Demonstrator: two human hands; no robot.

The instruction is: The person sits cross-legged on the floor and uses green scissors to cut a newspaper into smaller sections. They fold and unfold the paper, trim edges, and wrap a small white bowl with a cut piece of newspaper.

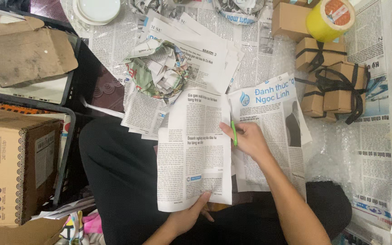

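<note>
Holding the newspaper sheet (195,154) by its bottom edge, left hand (188,217) pinches it over the lap. Right hand (249,138) is closed around green-handled scissors (233,131) at the sheet's right edge. Beyond: crumpled newspaper wad (159,70) on flat newspapers on the floor, tied cardboard boxes (334,77) on the right, yellow tape roll (330,18) farthest.

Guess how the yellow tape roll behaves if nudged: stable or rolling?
The yellow tape roll looks tilted, leaning on a brown box, so a nudge would probably tip it flat or set it rolling. Its round rim suggests it rolls easily. The thick winding hints at some weight for its size.
</note>
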